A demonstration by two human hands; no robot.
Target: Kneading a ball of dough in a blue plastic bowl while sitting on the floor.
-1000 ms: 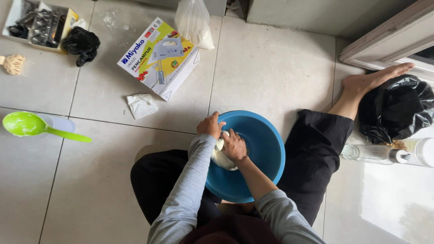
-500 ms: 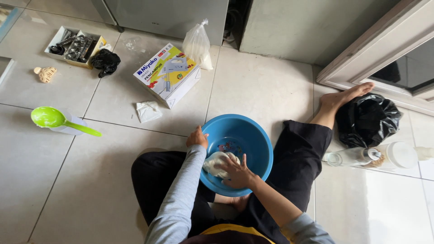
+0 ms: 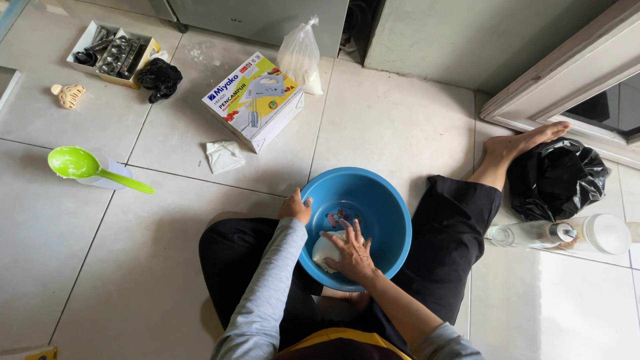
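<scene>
We are pressing our right hand (image 3: pixel 353 253), fingers spread, on white dough (image 3: pixel 325 252) inside the blue basin (image 3: pixel 383 200) between our legs, our left hand (image 3: pixel 295 207) gripping its near-left rim, open tile stretching beyond toward the cardboard box (image 3: pixel 253 100).

Pale tiled floor (image 3: pixel 400 127). On it lie a box (image 3: pixel 253 100), a green ladle (image 3: pixel 87 167) and a black bag (image 3: pixel 557 179). A tray (image 3: pixel 110 53) sits far left.

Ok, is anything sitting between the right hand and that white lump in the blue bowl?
Nothing visible. The right hand lies flat on the white lump inside the blue bowl, fingers spread over it. The left hand rests on the bowl's rim, off to the side of the lump.
</scene>
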